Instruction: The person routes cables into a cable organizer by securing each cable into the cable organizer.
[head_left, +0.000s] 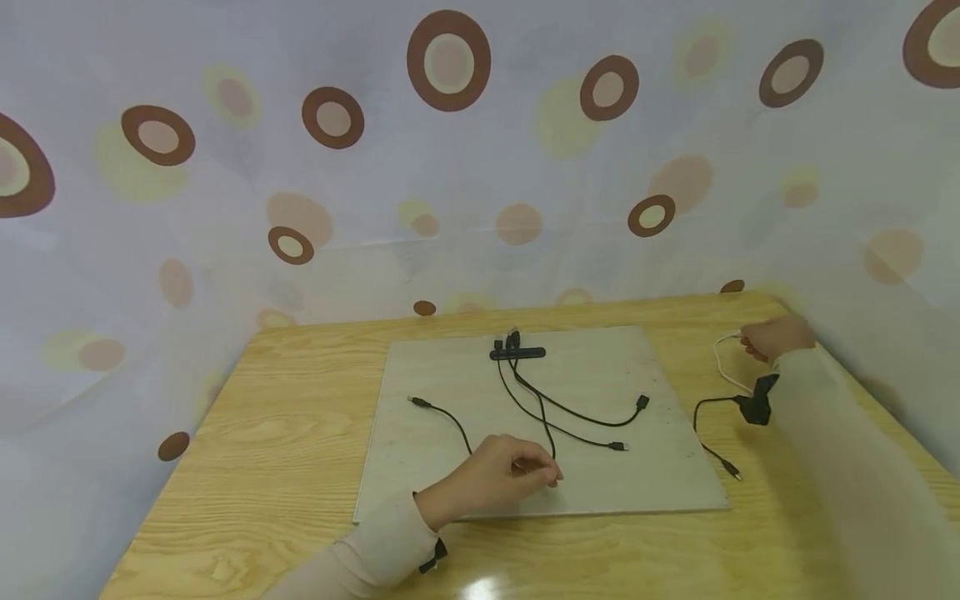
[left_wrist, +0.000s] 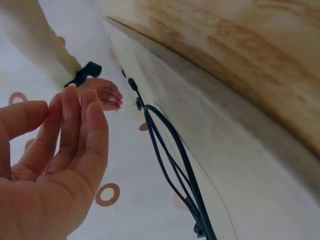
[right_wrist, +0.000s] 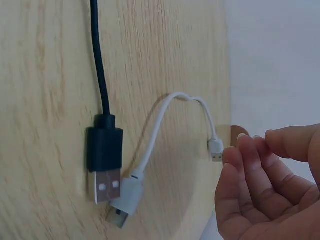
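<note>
My right hand (head_left: 778, 336) is over the table's right side, close to a short white USB cable (right_wrist: 157, 119). In the right wrist view, the cable's small plug (right_wrist: 215, 150) is beside the bent fingertips (right_wrist: 231, 172), and I see nothing between the fingers and thumb. My left hand (head_left: 491, 475) hovers above the front of the pale board, fingers loosely bent and holding nothing in the left wrist view (left_wrist: 60, 150). Behind it, several black cables (head_left: 577, 412) run from a black cable clip (head_left: 517, 354). Another black cable end (head_left: 442, 410) lies left of them, partly hidden by the left hand.
The pale board (head_left: 420, 367) lies on a wooden table (head_left: 270, 442). Right of the board, a black USB cable (head_left: 701, 417) lies with its metal-tipped plug near the white cable's larger plug (right_wrist: 131, 195). A patterned cloth (head_left: 360, 208) hangs behind the table.
</note>
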